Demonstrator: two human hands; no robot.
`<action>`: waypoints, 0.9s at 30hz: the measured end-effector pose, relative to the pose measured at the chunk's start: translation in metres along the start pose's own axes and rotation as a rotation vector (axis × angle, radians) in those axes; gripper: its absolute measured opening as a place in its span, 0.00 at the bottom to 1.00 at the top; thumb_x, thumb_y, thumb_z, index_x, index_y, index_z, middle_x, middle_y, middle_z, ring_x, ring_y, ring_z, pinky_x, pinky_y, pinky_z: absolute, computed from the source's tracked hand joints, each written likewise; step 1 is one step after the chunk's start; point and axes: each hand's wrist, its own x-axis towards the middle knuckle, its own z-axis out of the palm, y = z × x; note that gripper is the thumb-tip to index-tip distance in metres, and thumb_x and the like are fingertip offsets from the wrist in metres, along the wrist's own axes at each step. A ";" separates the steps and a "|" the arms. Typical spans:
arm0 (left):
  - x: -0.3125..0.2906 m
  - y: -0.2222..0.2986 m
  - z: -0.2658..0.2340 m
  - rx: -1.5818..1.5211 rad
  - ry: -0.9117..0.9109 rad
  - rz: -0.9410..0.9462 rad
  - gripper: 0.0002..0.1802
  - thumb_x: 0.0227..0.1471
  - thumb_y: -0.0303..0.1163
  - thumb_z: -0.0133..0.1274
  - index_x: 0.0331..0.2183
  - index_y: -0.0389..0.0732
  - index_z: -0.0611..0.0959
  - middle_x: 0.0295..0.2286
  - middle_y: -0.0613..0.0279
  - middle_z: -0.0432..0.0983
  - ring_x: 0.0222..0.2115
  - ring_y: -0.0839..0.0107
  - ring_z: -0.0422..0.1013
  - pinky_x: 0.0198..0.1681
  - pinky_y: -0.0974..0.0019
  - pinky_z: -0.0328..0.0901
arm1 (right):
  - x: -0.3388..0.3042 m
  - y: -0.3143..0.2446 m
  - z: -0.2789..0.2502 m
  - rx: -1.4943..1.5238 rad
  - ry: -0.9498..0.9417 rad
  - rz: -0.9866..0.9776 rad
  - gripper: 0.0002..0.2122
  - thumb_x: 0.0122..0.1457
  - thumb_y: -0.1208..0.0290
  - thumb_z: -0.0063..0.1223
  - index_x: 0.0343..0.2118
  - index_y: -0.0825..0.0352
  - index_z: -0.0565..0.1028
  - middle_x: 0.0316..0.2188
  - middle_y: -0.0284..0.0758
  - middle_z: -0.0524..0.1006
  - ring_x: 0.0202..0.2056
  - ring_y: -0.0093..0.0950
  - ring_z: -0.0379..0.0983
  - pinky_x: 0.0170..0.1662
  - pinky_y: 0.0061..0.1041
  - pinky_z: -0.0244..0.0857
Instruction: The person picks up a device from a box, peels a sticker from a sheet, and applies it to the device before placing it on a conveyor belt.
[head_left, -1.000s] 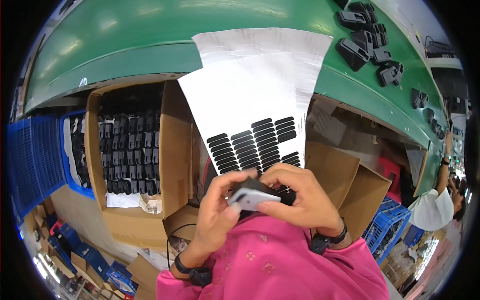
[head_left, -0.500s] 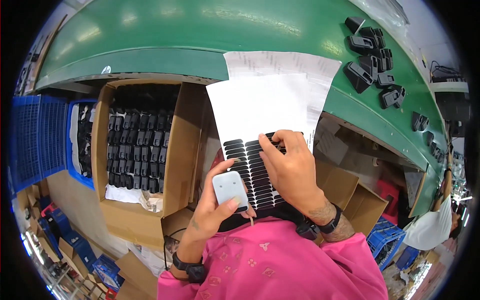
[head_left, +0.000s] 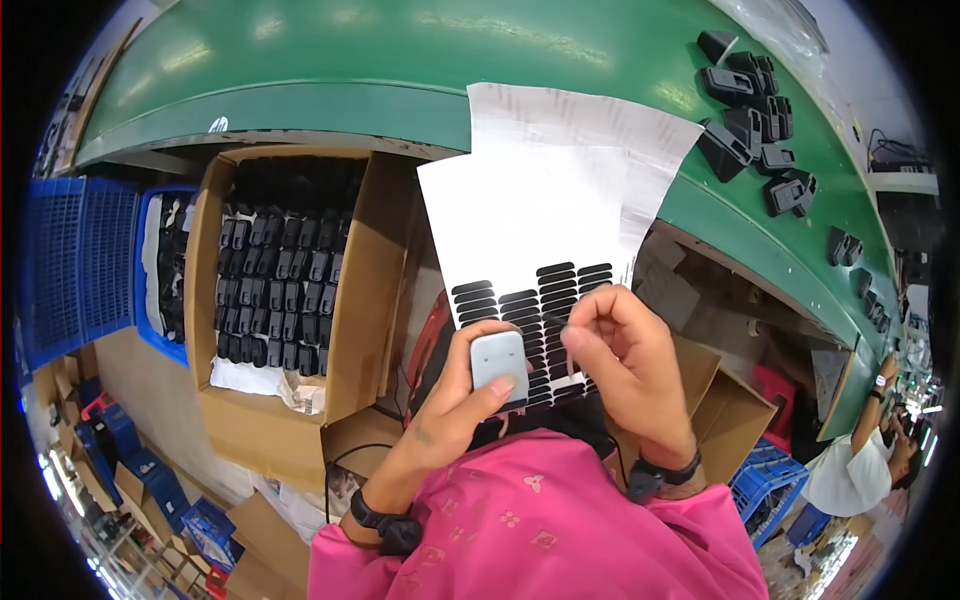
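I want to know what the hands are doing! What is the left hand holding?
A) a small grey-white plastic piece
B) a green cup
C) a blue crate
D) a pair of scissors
A: the left hand grips a small grey-white plastic piece in front of the white sheet of black stickers, while the right hand has its fingers at one of the stickers.

Seen from above, a left hand (head_left: 470,395) grips a small pale grey device (head_left: 499,361). The right hand (head_left: 625,360) pinches at a white sheet of black oval stickers (head_left: 530,250). To the left, an open cardboard box (head_left: 365,290) holds rows of black parts (head_left: 280,290). A green conveyor belt (head_left: 400,60) curves behind.
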 end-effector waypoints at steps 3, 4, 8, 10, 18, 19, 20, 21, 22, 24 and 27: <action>-0.008 0.012 0.009 0.128 -0.009 -0.038 0.27 0.57 0.33 0.46 0.55 0.39 0.58 0.41 0.58 0.67 0.37 0.74 0.66 0.39 0.71 0.64 | -0.007 -0.026 -0.005 0.066 -0.174 0.139 0.03 0.59 0.79 0.51 0.33 0.70 0.69 0.26 0.27 0.70 0.25 0.12 0.65 0.28 0.13 0.60; -0.011 0.011 0.011 0.139 -0.001 0.002 0.26 0.57 0.33 0.46 0.55 0.39 0.59 0.42 0.57 0.67 0.37 0.74 0.66 0.40 0.71 0.64 | -0.007 -0.029 -0.006 0.043 -0.262 0.182 0.03 0.59 0.79 0.51 0.32 0.70 0.69 0.24 0.27 0.70 0.24 0.12 0.65 0.26 0.13 0.60; -0.014 0.016 0.017 0.157 0.019 0.097 0.22 0.55 0.33 0.50 0.50 0.35 0.66 0.44 0.54 0.68 0.40 0.73 0.68 0.41 0.70 0.65 | -0.008 -0.030 -0.012 0.046 -0.321 0.225 0.04 0.60 0.78 0.51 0.32 0.70 0.69 0.22 0.27 0.70 0.21 0.13 0.65 0.23 0.14 0.59; -0.014 0.014 0.017 0.000 0.015 0.152 0.19 0.51 0.30 0.53 0.45 0.32 0.73 0.48 0.49 0.69 0.44 0.69 0.69 0.44 0.69 0.65 | -0.012 -0.029 -0.014 0.033 -0.249 0.210 0.03 0.60 0.78 0.50 0.32 0.70 0.69 0.22 0.27 0.70 0.21 0.13 0.65 0.23 0.14 0.59; -0.006 0.013 0.017 0.234 -0.049 0.272 0.23 0.48 0.29 0.55 0.47 0.30 0.76 0.49 0.48 0.69 0.53 0.62 0.63 0.56 0.62 0.58 | -0.010 -0.012 -0.018 -0.134 -0.218 0.118 0.04 0.58 0.80 0.52 0.35 0.72 0.70 0.25 0.29 0.71 0.23 0.13 0.66 0.24 0.14 0.60; -0.001 0.008 0.014 0.234 -0.048 0.271 0.23 0.48 0.29 0.55 0.47 0.30 0.76 0.49 0.48 0.69 0.53 0.62 0.63 0.56 0.62 0.58 | -0.011 -0.004 -0.017 -0.173 -0.105 -0.034 0.07 0.56 0.80 0.53 0.37 0.72 0.71 0.27 0.30 0.72 0.26 0.14 0.67 0.27 0.15 0.62; 0.006 0.000 0.010 0.299 -0.019 0.325 0.23 0.48 0.28 0.55 0.47 0.30 0.75 0.49 0.49 0.68 0.53 0.62 0.63 0.56 0.63 0.57 | -0.011 0.007 -0.017 -0.211 0.006 -0.186 0.09 0.55 0.81 0.54 0.40 0.72 0.71 0.30 0.31 0.72 0.29 0.15 0.68 0.30 0.16 0.63; 0.014 -0.007 0.009 0.361 -0.013 0.379 0.23 0.49 0.27 0.54 0.48 0.30 0.74 0.50 0.50 0.68 0.54 0.63 0.62 0.57 0.63 0.56 | -0.009 0.034 -0.020 -0.216 0.025 -0.185 0.09 0.55 0.81 0.54 0.40 0.72 0.71 0.30 0.31 0.72 0.29 0.15 0.68 0.30 0.16 0.63; 0.016 -0.010 0.015 0.276 0.039 0.311 0.23 0.50 0.26 0.53 0.49 0.31 0.74 0.51 0.52 0.67 0.54 0.64 0.62 0.58 0.64 0.54 | -0.002 0.071 -0.027 -0.247 0.418 -0.246 0.13 0.56 0.77 0.54 0.44 0.73 0.70 0.34 0.33 0.73 0.34 0.18 0.69 0.36 0.18 0.64; 0.021 -0.025 0.013 0.194 0.031 0.246 0.22 0.51 0.27 0.52 0.49 0.31 0.73 0.52 0.52 0.66 0.54 0.64 0.62 0.57 0.65 0.55 | 0.007 0.124 -0.040 0.143 0.650 -0.031 0.17 0.57 0.71 0.55 0.47 0.74 0.70 0.39 0.35 0.75 0.39 0.21 0.71 0.43 0.21 0.65; 0.013 -0.016 0.009 0.226 0.006 0.218 0.22 0.52 0.27 0.52 0.49 0.31 0.74 0.52 0.51 0.66 0.54 0.65 0.61 0.57 0.65 0.55 | -0.010 0.136 -0.028 0.489 0.309 0.075 0.16 0.57 0.66 0.56 0.44 0.73 0.72 0.36 0.32 0.76 0.36 0.18 0.71 0.40 0.20 0.66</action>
